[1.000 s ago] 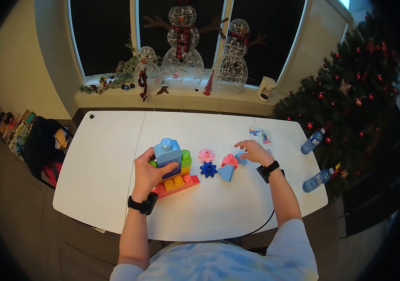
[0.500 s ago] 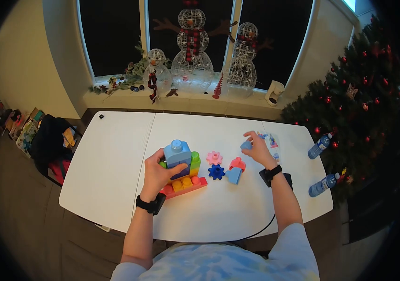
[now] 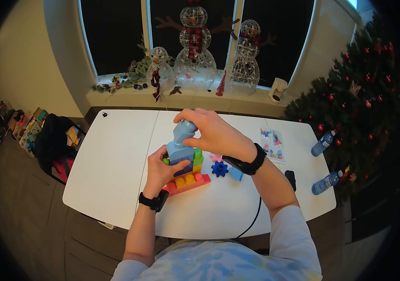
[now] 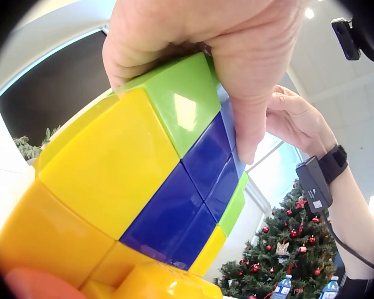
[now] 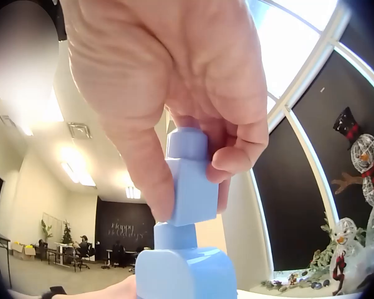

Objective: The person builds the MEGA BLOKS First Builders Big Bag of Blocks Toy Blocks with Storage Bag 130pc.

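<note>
My left hand (image 3: 160,173) grips the upper part of a block stack, thumb over a light blue block (image 3: 180,152). Under it come dark blue blocks (image 4: 177,212), flanked by green (image 4: 184,103) and yellow (image 4: 115,165) ones, on a red base (image 3: 188,187). My right hand (image 3: 218,133) pinches a small light blue block (image 5: 196,190) by its sides, upright and directly over the stud of the larger light blue block (image 5: 187,274); whether it is pressed down cannot be told. Right of the stack lie a dark blue gear (image 3: 219,169), a partly hidden pink gear (image 3: 215,157) and a light blue piece (image 3: 236,174).
A picture sheet (image 3: 273,145) lies at the right of the white table (image 3: 111,164). Two water bottles (image 3: 323,144) stand by the right edge, and a dark object (image 3: 290,180) lies near them. A cable (image 3: 256,218) runs from my right wrist past the front edge.
My right hand took a small light blue block from the right of the gears and carried it left over the stack. My left hand keeps its grip.
</note>
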Demonstrator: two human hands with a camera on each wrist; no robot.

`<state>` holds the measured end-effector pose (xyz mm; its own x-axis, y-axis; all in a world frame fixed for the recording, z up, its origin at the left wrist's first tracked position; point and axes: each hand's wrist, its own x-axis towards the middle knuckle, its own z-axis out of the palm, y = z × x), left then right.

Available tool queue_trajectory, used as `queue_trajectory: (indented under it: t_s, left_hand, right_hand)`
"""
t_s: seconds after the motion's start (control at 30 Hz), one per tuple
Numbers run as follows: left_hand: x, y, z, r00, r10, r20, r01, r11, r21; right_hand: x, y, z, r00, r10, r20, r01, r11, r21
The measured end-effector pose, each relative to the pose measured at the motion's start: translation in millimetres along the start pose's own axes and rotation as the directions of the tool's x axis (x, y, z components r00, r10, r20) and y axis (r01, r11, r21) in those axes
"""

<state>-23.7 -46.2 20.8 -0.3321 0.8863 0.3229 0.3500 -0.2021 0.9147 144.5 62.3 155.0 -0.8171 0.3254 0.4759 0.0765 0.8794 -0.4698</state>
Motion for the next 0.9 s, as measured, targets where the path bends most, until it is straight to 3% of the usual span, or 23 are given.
queue_trajectory:
  t_s: [0.13,0.33,0.43,0.83,0.9]
  left_hand:
    - [1.1,-4.8,0.0,1.000,0.005,0.009,-0.004,1.000,-0.015]
    - [-0.4,0.1,0.4,1.000,-0.004,-0.003,0.004,1.000,0.019]
    - [-0.7,-1.3,-0.4,1.000,-0.001,-0.003,0.001,1.000,-0.011]
    - [-0.8,3.7,0.6,1.000,0.021,-0.019,-0.021,0.999,0.031]
    - [-2.8,6.9,-1.8,0.998,-0.057,0.023,0.056,0.997,0.061]
  right_hand:
    - [7.3,-17.6,-6.1,0.986,0.106,0.130,-0.107,0.994,-0.004]
    - [12.6,-14.4,-1.8,0.964,0.053,0.259,-0.037,0.997,-0.068]
    - [8.5,-9.8,4.1,0.978,0.003,0.209,0.006,0.999,-0.040]
    - [2.0,-7.9,7.4,0.980,0.028,0.196,-0.028,1.000,-0.001]
    - [-5.3,-1.6,5.8,0.988,0.011,0.154,-0.021,0.998,0.059]
